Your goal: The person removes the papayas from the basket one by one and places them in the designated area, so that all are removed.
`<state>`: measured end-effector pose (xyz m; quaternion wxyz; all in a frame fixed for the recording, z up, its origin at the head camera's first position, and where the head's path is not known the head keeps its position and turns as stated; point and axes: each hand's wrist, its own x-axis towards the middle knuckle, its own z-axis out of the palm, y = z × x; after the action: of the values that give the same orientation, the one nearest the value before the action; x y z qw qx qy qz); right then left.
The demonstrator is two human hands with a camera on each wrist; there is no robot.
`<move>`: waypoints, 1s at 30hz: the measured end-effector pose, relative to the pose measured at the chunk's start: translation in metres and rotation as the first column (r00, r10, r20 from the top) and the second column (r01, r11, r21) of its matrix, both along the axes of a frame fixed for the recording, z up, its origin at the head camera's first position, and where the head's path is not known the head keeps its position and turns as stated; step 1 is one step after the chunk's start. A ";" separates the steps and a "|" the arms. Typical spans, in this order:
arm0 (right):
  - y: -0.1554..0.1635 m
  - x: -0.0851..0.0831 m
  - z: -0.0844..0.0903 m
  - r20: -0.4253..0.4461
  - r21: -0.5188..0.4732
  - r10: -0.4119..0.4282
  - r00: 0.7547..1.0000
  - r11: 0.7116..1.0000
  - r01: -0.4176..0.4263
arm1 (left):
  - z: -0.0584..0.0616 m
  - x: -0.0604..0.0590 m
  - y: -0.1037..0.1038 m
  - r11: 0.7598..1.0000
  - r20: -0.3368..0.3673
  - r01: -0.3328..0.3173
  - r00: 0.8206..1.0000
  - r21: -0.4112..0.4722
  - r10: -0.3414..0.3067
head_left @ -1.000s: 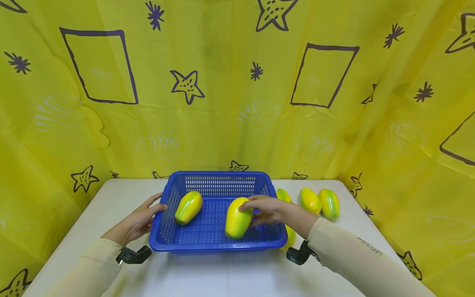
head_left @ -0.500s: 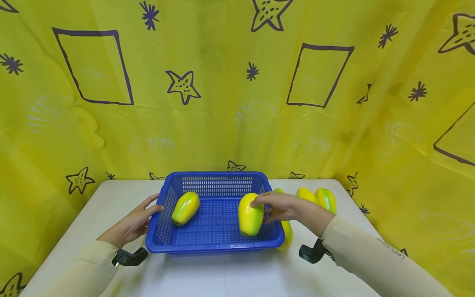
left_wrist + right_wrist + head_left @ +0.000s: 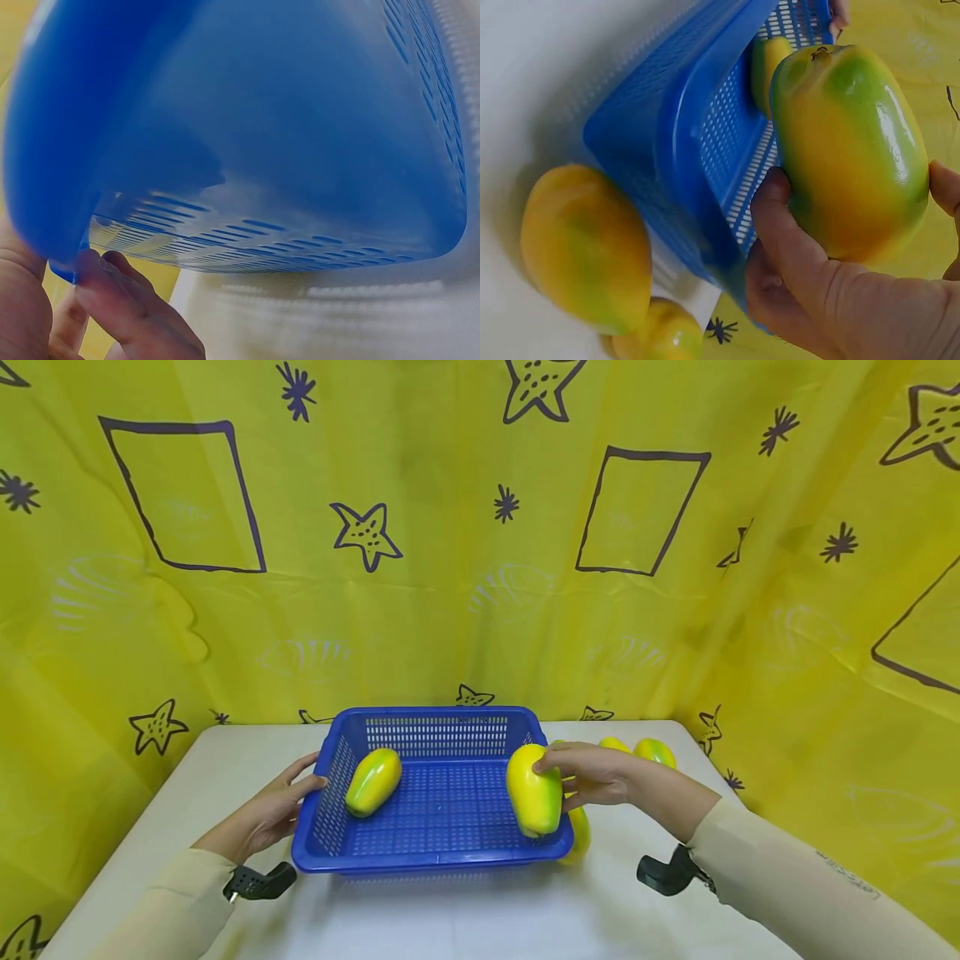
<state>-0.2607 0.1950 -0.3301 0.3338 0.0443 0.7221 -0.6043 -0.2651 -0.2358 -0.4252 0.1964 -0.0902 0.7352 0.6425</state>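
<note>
My right hand (image 3: 600, 772) grips a yellow-green papaya (image 3: 535, 792) over the right end of a blue plastic basket (image 3: 435, 860). In the right wrist view the held papaya (image 3: 851, 157) sits between thumb and fingers, overlapping the basket rim (image 3: 676, 112). At the basket's left end, my left hand (image 3: 273, 806) holds the rim, and its fingers (image 3: 124, 307) curl over the edge in the left wrist view. Another papaya (image 3: 374, 782) lies inside the basket, toward the left.
Outside the basket's right wall, one papaya (image 3: 585, 247) lies on the white table (image 3: 450, 918), with another papaya (image 3: 664, 330) close behind it. Farther right is a papaya (image 3: 655, 752), partly behind my right arm. A yellow patterned curtain (image 3: 420, 635) encloses the table.
The right hand has carried its papaya rightward, from above the basket floor to its right rim. My left hand keeps its hold on the basket's left rim. The whole view has shifted slightly.
</note>
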 end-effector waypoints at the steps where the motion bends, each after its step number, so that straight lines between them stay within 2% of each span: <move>1: 0.004 0.001 0.000 -0.001 -0.001 0.006 1.000 1.000 -0.006 | 0.000 0.000 0.000 1.000 -0.001 0.001 1.000 -0.001 -0.001; 7: 0.025 0.007 0.001 -0.019 0.019 0.016 1.000 1.000 -0.015 | -0.002 0.000 0.000 1.000 -0.002 0.005 1.000 -0.006 -0.005; 16: 0.056 0.015 0.000 -0.007 0.016 -0.028 1.000 0.999 0.028 | 0.001 -0.001 0.000 1.000 0.007 0.010 1.000 -0.002 -0.010; 24: 0.078 0.022 -0.009 0.000 0.019 -0.082 0.997 0.996 0.082 | 0.001 0.000 -0.001 1.000 0.011 0.014 1.000 -0.012 -0.014; 30: 0.092 0.025 -0.020 -0.010 0.031 -0.093 0.996 0.995 0.093 | 0.001 -0.001 -0.001 1.000 0.007 0.023 1.000 -0.003 -0.023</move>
<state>-0.2357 0.2872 -0.3504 0.3014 0.0802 0.7301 -0.6080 -0.2664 -0.2371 -0.4238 0.2061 -0.0843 0.7363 0.6390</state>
